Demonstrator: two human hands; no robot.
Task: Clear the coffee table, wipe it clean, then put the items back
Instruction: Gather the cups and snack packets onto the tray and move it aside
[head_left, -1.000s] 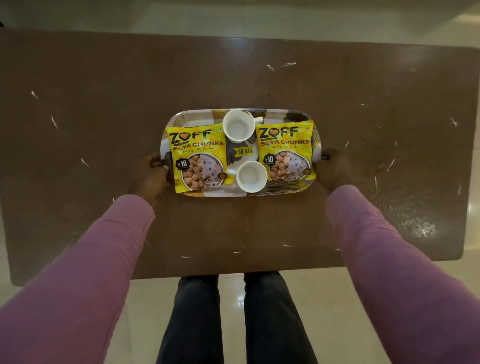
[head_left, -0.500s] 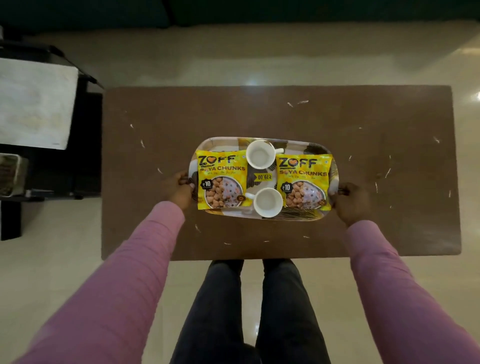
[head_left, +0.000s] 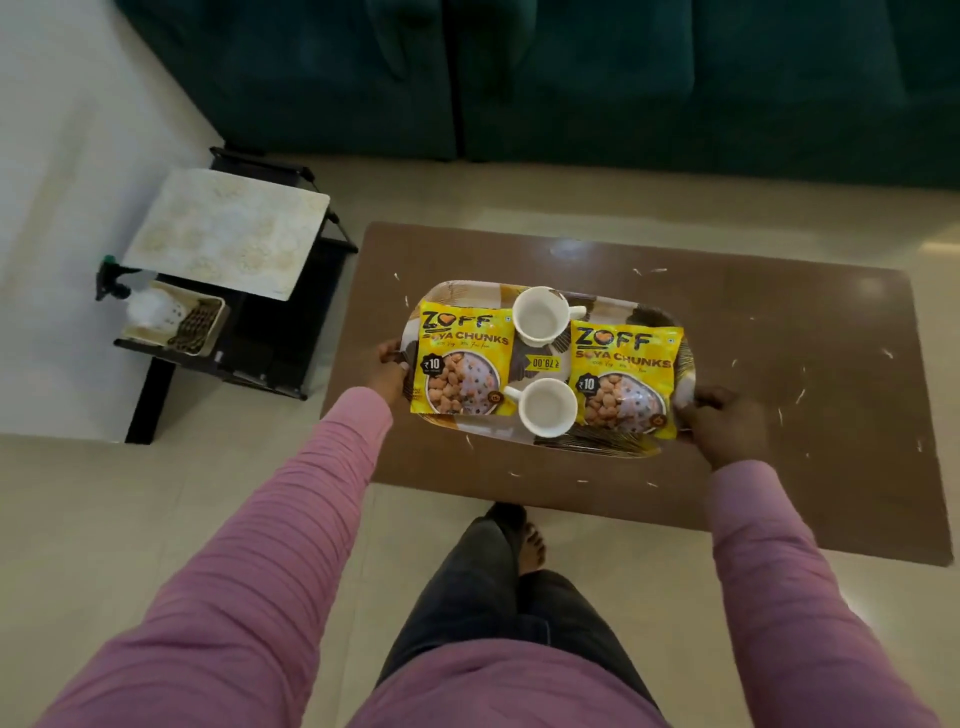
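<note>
Brown rectangular coffee table (head_left: 779, 415), scrap-speckled, centre-right of frame: patterned oval serving tray (head_left: 618, 312) with two white cups (head_left: 540, 317) and two yellow snack packets (head_left: 462, 364), over its middle, where left hand (head_left: 389, 371) and right hand (head_left: 722, 421) each clasp an end; clearing step, next likely a level carry aside.

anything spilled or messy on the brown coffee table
Yes: small white scraps litter the brown coffee table, mostly right of the patterned tray. On the tray, the two white cups stand upright and the two yellow snack packets lie flat.
</note>
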